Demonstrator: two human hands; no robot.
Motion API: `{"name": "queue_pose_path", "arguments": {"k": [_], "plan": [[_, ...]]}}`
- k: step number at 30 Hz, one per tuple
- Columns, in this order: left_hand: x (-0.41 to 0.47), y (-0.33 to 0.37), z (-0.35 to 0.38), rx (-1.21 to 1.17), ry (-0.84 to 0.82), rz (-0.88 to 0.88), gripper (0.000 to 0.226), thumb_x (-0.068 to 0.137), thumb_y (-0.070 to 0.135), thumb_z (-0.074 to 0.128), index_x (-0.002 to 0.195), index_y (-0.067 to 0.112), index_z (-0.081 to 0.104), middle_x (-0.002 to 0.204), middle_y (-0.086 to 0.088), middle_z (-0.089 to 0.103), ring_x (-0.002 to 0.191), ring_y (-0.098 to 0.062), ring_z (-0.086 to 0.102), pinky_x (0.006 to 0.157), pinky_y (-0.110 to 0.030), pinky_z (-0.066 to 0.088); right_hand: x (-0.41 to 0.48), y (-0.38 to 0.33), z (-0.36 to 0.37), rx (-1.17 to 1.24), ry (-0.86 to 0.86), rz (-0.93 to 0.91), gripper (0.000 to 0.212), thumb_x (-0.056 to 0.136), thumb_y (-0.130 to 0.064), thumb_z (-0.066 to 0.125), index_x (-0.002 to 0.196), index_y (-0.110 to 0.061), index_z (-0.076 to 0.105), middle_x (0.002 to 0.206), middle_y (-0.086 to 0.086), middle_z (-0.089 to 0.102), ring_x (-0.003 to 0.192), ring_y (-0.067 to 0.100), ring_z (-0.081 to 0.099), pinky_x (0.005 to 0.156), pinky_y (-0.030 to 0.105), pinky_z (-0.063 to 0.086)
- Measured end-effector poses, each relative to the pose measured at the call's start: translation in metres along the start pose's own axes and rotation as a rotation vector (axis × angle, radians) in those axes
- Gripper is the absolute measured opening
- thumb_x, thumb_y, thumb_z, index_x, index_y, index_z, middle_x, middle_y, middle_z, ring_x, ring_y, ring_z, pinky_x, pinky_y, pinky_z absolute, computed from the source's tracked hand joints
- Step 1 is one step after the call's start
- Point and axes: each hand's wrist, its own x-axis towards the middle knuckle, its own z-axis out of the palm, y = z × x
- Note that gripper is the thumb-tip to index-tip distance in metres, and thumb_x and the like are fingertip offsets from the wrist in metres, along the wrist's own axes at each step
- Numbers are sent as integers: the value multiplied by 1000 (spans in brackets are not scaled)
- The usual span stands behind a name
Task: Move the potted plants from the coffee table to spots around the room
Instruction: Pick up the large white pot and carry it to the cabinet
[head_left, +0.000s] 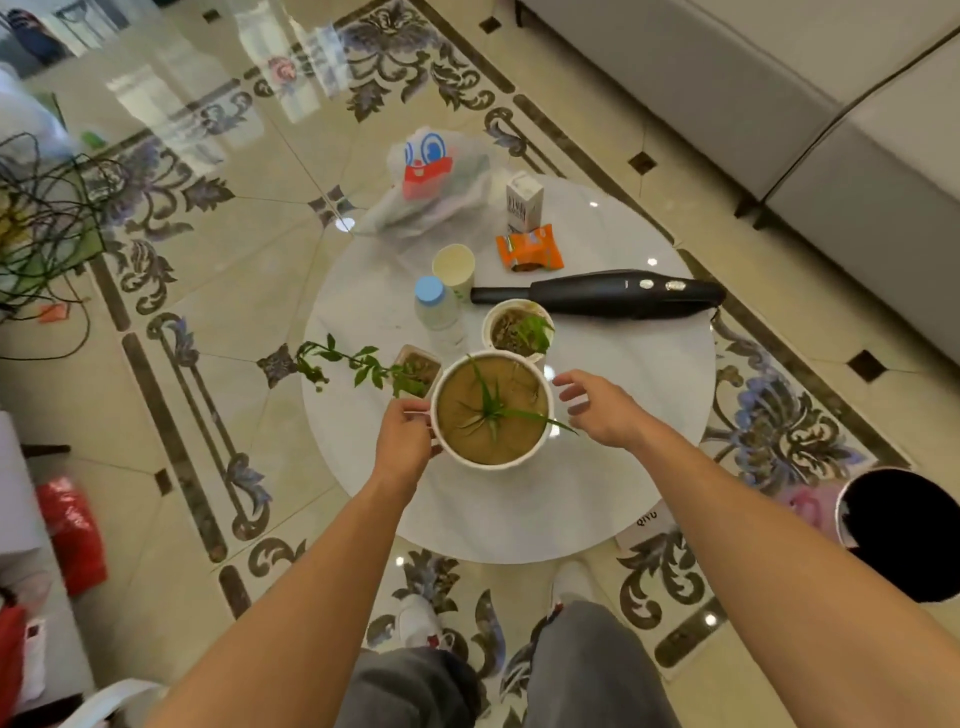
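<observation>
1. The step in hand looks like the pick-up of the first plant: the large white pot, holding sandy soil and one thin-leaved green shoot, stands on the round white coffee table just below the middle of the frame.
2. The left hand is curled against the pot's left rim, fingers touching it; it appears to grip the rim, though the pot is not yet lifted.
3. The right hand hangs just beside the pot's right side, fingers spread wide and holding nothing.
4. Two more plants wait just above the big pot: a smaller round white pot with a leafy sprig, and a small square pot whose long stem trails left over the table edge.
5. Next, I judge, the right hand must close on the right rim so both hands lift level, clearing the water bottle and the black handheld vacuum behind.
</observation>
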Motion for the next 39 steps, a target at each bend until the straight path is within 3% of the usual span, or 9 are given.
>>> {"name": "queue_pose_path", "arguments": {"k": [4, 11, 14, 16, 19, 23, 28, 36, 39], "plan": [[28, -27, 5, -42, -118, -11, 24, 95, 5, 57, 111, 21, 65, 104, -6, 74, 90, -22, 75, 66, -32, 62, 25, 19, 23, -120, -49, -123, 85, 83, -5, 83, 153, -26, 40, 153, 3, 49, 139, 26, 49, 109, 42, 49], [47, -57, 22, 97, -164, 325, 31, 91, 15, 73, 101, 44, 70, 101, 13, 76, 89, -4, 72, 60, -11, 55, 47, 55, 53, -293, -98, -387, 113, 62, -43, 94, 155, -36, 30, 158, -6, 39, 145, 23, 37, 121, 48, 30], [56, -70, 29, 115, -210, 585, 48, 93, 17, 68, 113, 60, 64, 111, 33, 70, 107, 14, 62, 80, -5, 51, 59, 65, 69, -347, 34, -506, 125, 51, -59, 90, 156, -42, 24, 161, -12, 33, 149, 18, 29, 126, 46, 16], [68, -84, 31, 123, -217, 783, 58, 90, 15, 64, 137, 45, 53, 134, 25, 62, 126, 7, 54, 100, -9, 45, 64, 72, 84, -285, 141, -536, 128, 48, -64, 88, 155, -44, 21, 161, -15, 32, 151, 14, 25, 126, 37, 4], [88, -98, 35, 240, -234, 859, 70, 81, 1, 53, 146, 27, 47, 148, 6, 53, 138, -10, 48, 113, -27, 39, 69, 75, 100, -240, 225, -505, 127, 49, -69, 86, 153, -44, 18, 160, -14, 34, 150, 12, 22, 128, 41, -4], [93, -107, 28, 328, -276, 716, 70, 82, -9, 45, 144, 23, 49, 146, -2, 55, 137, -22, 49, 107, -30, 40, 65, 73, 110, -179, 245, -469, 122, 52, -70, 85, 152, -42, 22, 158, -12, 37, 149, 15, 26, 129, 41, 6], [94, -105, 22, 424, -400, 705, 99, 64, 3, 69, 152, 24, 29, 156, -4, 40, 144, -23, 39, 119, -46, 37, 56, 68, 124, 50, 274, -482, 129, 49, -56, 96, 153, -39, 23, 154, -9, 42, 140, 16, 43, 118, 42, 40], [105, -104, 23, 521, -384, 761, 127, 47, 32, 99, 152, 28, 27, 150, -1, 44, 139, -23, 44, 115, -46, 43, 52, 70, 140, 197, 395, -546, 119, 46, -47, 101, 140, -49, 29, 147, -12, 49, 133, 12, 50, 109, 36, 48], [102, -105, 26, 487, -326, 795, 126, 43, 36, 99, 150, 26, 33, 146, -2, 49, 136, -24, 47, 113, -46, 45, 56, 71, 145, 245, 445, -539, 117, 43, -45, 102, 138, -42, 35, 143, -10, 54, 128, 14, 55, 106, 39, 52]]}}
